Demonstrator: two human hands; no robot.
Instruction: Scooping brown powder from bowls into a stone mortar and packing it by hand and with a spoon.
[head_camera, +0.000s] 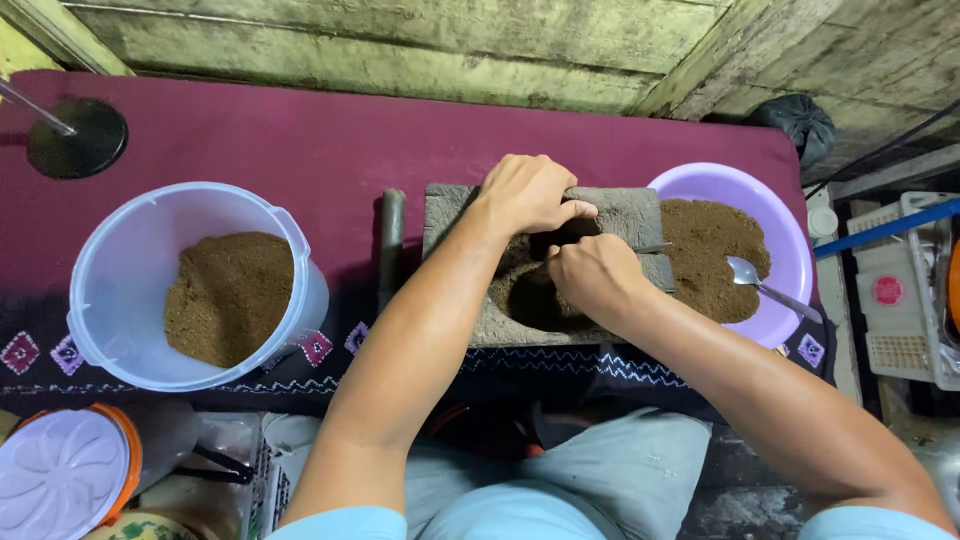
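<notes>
A grey stone mortar slab (455, 215) lies on a maroon cloth (300, 140), its hollow holding brown powder (520, 290). My left hand (527, 192) rests on the slab's far rim, fingers curled over the edge. Just below it, my right hand (597, 277) is closed over the hollow, pressing into the powder; whatever it holds is hidden. A lilac bowl (770, 205) of the same brown powder stands at the right, touching the slab, with a metal spoon (765, 285) lying in it.
A clear plastic bucket (120, 260) with brown powder stands at the left. A dark stone pestle (391, 240) lies beside the slab. A black round base (78, 137) sits far left. A white lid (60, 475), baskets (905, 300) and a wooden wall (400, 40) surround the table.
</notes>
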